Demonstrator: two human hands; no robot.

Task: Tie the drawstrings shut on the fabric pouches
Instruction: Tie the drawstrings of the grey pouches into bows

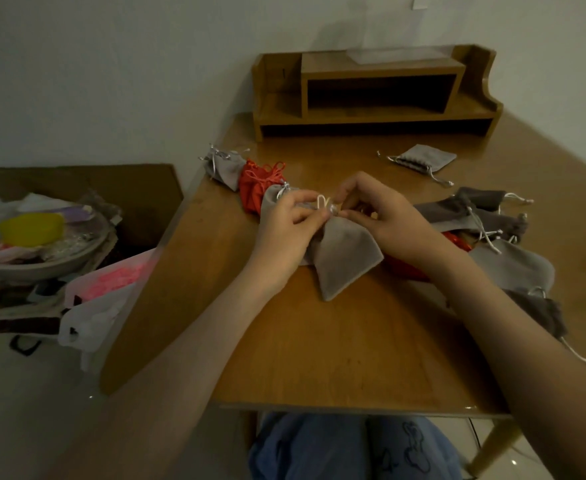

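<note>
step in hand: knotting the cord on one grey pouch (pixel 348 261), which lies mid-table between the two hands, neck pointing away from the person. the left hand (pixel 286 225) pinches the gathered neck and a pale loop of drawstring (pixel 322 202). the right hand (pixel 386 216) curls its fingers in at the same spot, pinching the cord, though the grip is partly hidden.

judged: knot forming, not yet drawn tight. the next move calls for passing an end through the loop and pulling both ways with the neck kept bunched.

closed-looking pouches, including a red pouch (pixel 258 188), sit at the left. a heap of loose pouches (pixel 471 216) sits at the right.

surface: a glossy wooden table (pixel 319 348) against a plain pale wall, with a desk shelf (pixel 381 91) at the back. a box of clutter (pixel 42 237) stands at the far left.
</note>
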